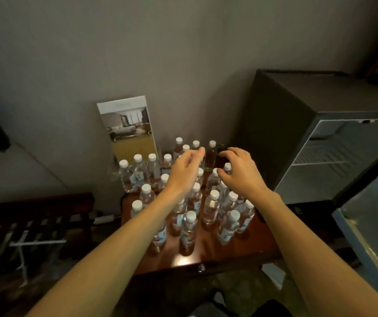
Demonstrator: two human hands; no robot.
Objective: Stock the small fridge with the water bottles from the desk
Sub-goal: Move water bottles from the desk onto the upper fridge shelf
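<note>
Many bottles (190, 227) standing upright and close together on the desk (236, 252), white caps up, clear water inside, paper labels on the bodies. Fridge (334, 161) just right of the desk, door (370, 229) swung open, wire shelves visible and apparently bare.

Left hand (186, 172) open, fingers loosely spread, hovering over the back rows and holding nothing. Right hand (238, 172) also open, fingers curved as if to close, above the bottles at the back right, near one tall bottle (211, 156) between the two hands; no contact visible.

Probably light to moderate in weight, each bottle small and full. Thin plastic walls likely soft, giving a little under a squeeze; stiffer at the neck and the cap. Label area likely less slippery than bare plastic. Not fragile, but easy to tip: narrow base, tight neighbours, polished wood below. Best hold probably around the upper body or just under the cap, coming down from above, lifting straight up before moving sideways. Risk of knocking adjacent bottles with the wrist or forearm when reaching over the front rows.
</note>
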